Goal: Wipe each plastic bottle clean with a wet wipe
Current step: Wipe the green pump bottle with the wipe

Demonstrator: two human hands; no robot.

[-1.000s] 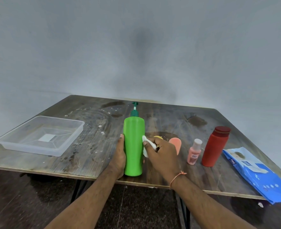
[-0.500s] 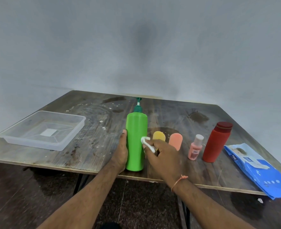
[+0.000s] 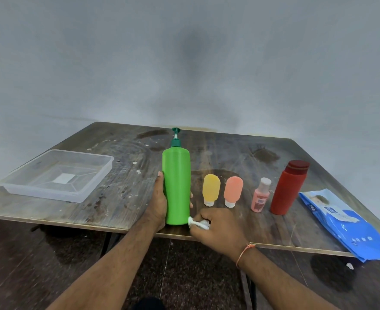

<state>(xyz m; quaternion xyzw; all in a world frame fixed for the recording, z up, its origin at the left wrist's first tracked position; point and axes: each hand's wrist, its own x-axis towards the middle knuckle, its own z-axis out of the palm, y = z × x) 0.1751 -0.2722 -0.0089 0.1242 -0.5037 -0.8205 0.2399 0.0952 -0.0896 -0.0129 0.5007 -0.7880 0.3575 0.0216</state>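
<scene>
Both hands work: my left hand (image 3: 159,203) grips the upright green bottle (image 3: 176,186) near the table (image 3: 126,198) edge, while my right hand (image 3: 218,229), pinching the wet wipe (image 3: 195,223), has moved down to its base, so this side seems almost finished.

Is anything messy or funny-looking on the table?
Yes. The wipes pack hangs over the table's front right corner, and the wood carries dark stains and white specks. The yellow tube and orange tube stand cap-down.

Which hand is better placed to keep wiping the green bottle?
The right hand: it holds the wet wipe against the base of the green bottle. The left hand grips the bottle upright.
</scene>
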